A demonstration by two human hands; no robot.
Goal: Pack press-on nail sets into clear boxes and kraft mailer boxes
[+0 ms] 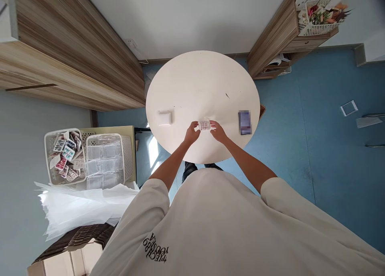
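Observation:
A small clear plastic box (204, 125) with a row of small pinkish pieces, which look like press-on nails, is between my hands near the front of the round table. My left hand (192, 133) grips its left side, fingers curled at the edge. On the right side, the fingers and thumb of my right hand (218, 131) close on the same box. Whether the box rests on the table or is lifted slightly, I cannot tell. A small white box or pad (165, 118) lies to the left, and a blurred dark blue-purple item (245, 122) to the right.
The round white table (204, 75) stands by the wall. At left, one white basket (48, 163) holds nail packs and another (128, 155) holds clear boxes. White sheets (81, 205) and folded cardboard (72, 252) lie nearer me. Wooden cabinets (276, 31) flank the table.

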